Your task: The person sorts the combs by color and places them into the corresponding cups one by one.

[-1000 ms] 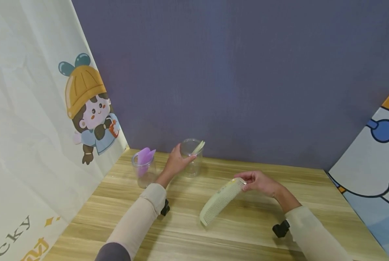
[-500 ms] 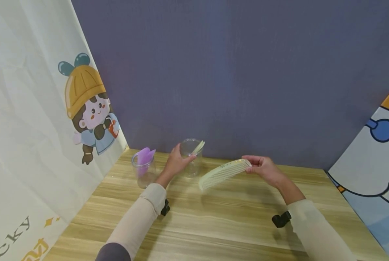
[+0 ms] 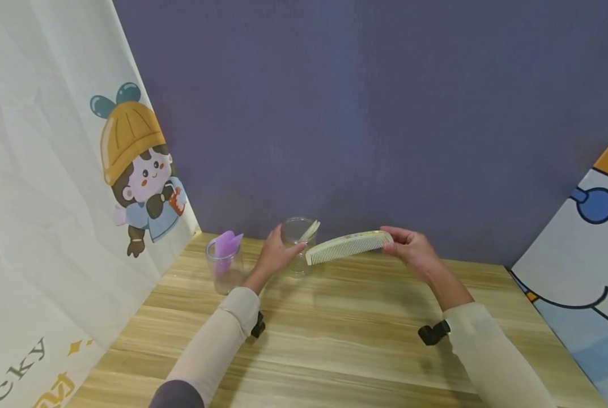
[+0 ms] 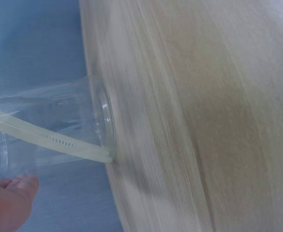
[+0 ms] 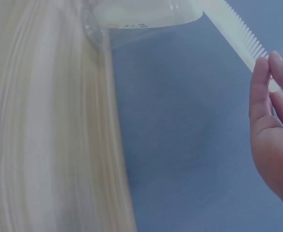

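Observation:
My left hand [image 3: 275, 253] grips a clear plastic cup [image 3: 298, 267] near its rim, thumb on the near side. The cup stands upright on the table close to the back wall. A pale yellow-green comb [image 3: 311, 230] leans inside it; the left wrist view shows this comb [image 4: 49, 137] slanting down to the cup's bottom. Between thumb and fingertips, my right hand [image 3: 415, 256] pinches one end of a second pale yellow-green comb [image 3: 352, 245] with a printed spine. It is raised above the table, teeth down, and its free end overlaps the cup's right side in the head view.
Left of my left hand stands another clear cup [image 3: 229, 282] with light purple pieces [image 3: 227, 246] in it. A dark blue-grey wall [image 3: 365, 113] rises behind the wood-grain table [image 3: 334, 351]. White printed panels [image 3: 38, 198] flank both sides.
My right hand has lifted the comb up and away from me, turning it from steeply slanted to nearly level, its free end now by the cup. The left hand and cup have not moved.

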The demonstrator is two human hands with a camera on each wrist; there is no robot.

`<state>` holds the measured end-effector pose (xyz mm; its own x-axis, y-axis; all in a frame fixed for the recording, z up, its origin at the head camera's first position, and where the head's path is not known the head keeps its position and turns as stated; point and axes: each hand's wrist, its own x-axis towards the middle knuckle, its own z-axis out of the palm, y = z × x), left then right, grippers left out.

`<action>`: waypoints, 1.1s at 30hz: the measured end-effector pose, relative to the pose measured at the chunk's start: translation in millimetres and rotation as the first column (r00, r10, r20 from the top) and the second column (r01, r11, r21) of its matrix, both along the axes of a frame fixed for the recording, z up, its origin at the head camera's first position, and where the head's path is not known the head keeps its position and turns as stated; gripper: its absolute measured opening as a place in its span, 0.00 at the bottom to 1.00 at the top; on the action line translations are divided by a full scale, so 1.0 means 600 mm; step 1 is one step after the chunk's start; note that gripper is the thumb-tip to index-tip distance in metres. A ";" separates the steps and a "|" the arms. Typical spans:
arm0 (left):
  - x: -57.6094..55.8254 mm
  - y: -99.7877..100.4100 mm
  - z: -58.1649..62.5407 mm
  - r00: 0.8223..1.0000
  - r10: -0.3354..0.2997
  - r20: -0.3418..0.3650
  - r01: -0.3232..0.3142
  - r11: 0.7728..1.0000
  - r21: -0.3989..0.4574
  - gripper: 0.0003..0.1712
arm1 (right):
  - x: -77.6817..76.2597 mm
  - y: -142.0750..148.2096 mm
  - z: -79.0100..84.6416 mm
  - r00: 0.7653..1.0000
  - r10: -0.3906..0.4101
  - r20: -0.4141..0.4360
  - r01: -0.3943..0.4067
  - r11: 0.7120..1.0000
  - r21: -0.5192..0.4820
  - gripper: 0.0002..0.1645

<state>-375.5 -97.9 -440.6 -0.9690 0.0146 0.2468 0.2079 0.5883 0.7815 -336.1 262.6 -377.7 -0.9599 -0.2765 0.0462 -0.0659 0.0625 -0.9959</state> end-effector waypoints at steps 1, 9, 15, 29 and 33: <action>0.000 0.000 0.000 1.000 0.000 -0.003 0.000 1.000 -0.006 0.59 | -0.001 -0.002 0.003 1.000 -0.006 0.009 0.006 1.000 -0.016 0.44; 0.000 0.000 0.001 1.000 -0.002 0.010 0.003 1.000 -0.025 0.60 | -0.016 -0.026 0.031 0.996 -0.089 0.026 0.092 0.982 -0.165 0.45; 0.002 0.000 0.002 1.000 0.000 0.029 0.000 1.000 -0.012 0.61 | -0.030 -0.057 0.050 0.984 -0.176 -0.001 0.173 0.967 -0.186 0.41; 0.001 -0.002 0.003 0.999 -0.004 0.048 0.005 1.000 -0.017 0.63 | -0.049 -0.136 0.097 0.968 -0.233 -0.097 0.217 0.964 -0.154 0.38; -0.002 -0.003 -0.001 0.999 -0.004 0.046 0.005 1.000 -0.025 0.63 | -0.052 -0.158 0.099 0.960 -0.241 -0.141 0.220 0.964 -0.151 0.35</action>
<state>-376.7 -99.5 -441.1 -0.9791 0.0249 0.2018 0.1752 0.6068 0.7753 -367.1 168.0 -318.2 -0.9745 -0.0298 0.2225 -0.2213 -0.0377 -0.9745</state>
